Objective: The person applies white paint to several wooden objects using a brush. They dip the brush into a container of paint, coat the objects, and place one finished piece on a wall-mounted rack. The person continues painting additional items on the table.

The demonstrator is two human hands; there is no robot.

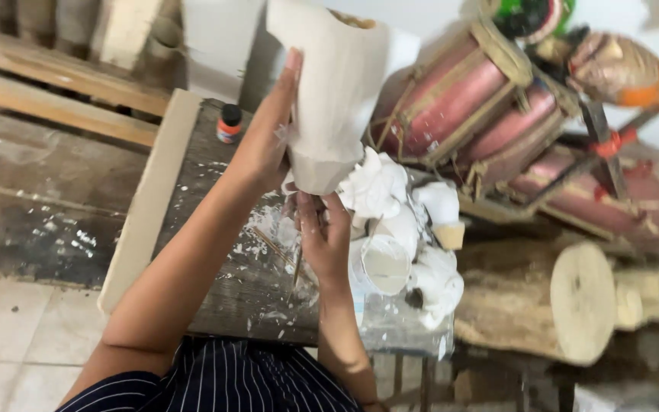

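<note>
Up high, left hand (265, 145) grips one pale carving (335, 91); right hand (323, 236) pinches one thin stick (297, 267)

A small bottle (229, 123) is seen near the far left corner of the worktable (192, 191), standing upright. Its cap is black and its body is covered by an orange-red label with a pale band; the print is too small to be made out. A clear plastic bag (413, 332) is draped over the near right edge of the worktable, spotted with white. No signs or screens are shown, and no other labels can be told.
</note>
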